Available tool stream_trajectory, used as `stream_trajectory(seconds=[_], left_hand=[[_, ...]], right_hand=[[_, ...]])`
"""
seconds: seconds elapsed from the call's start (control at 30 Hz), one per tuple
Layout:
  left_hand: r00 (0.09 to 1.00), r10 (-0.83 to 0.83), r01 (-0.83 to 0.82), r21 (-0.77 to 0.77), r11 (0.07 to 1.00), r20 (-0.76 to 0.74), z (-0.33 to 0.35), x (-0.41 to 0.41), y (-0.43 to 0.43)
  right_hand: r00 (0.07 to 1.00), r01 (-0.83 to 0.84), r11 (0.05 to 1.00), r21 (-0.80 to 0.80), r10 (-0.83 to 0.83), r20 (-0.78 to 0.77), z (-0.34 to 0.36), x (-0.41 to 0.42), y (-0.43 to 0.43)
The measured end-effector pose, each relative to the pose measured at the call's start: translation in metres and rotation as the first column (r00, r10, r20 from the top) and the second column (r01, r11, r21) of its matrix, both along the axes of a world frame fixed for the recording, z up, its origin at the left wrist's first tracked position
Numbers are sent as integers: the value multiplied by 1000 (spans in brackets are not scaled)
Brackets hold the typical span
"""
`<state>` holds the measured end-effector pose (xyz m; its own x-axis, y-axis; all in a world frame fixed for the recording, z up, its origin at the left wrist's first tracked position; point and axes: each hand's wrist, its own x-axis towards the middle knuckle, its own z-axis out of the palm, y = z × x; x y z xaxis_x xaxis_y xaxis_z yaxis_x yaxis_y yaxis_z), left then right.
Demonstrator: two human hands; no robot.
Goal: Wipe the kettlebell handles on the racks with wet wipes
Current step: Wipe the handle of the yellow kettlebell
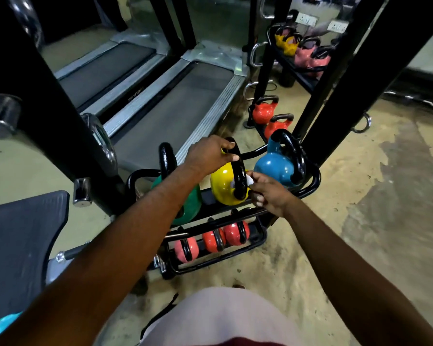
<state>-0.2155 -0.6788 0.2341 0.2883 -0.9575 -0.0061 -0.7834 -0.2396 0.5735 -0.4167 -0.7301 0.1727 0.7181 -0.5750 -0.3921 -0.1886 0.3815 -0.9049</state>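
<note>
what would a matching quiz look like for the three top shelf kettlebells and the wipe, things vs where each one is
Things:
1. yellow kettlebell
2. blue kettlebell
3. green kettlebell
4. wet wipe

Places:
A. right end of the top shelf
B. pinched in the right hand
C. left end of that shelf
D. middle, handle gripped by the left hand

Pairs: 1-D, 2-A, 3-C, 4-B

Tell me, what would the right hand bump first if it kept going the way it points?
Probably the black handle of the yellow kettlebell. The right hand pinches a white wipe aimed at it, and the wipe seems to touch, though depth is unclear.
</note>
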Motion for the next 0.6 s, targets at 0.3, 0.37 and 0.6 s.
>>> stream_trajectory(seconds=[0.3,0.37,0.6], left_hand=[[994,34,-39,-47,998,-105,1,-3,-3],[994,73,-79,-83,993,-79,-2,-8,-4],[993,87,-65,-235,970,84,-2,-54,-41]], right_hand=[[1000,11,993,116,-11,0,24,11,-17],[999,34,999,40,-34,0,18,-9,-8],[977,197,971,-134,-184,107,34,-57,-14]])
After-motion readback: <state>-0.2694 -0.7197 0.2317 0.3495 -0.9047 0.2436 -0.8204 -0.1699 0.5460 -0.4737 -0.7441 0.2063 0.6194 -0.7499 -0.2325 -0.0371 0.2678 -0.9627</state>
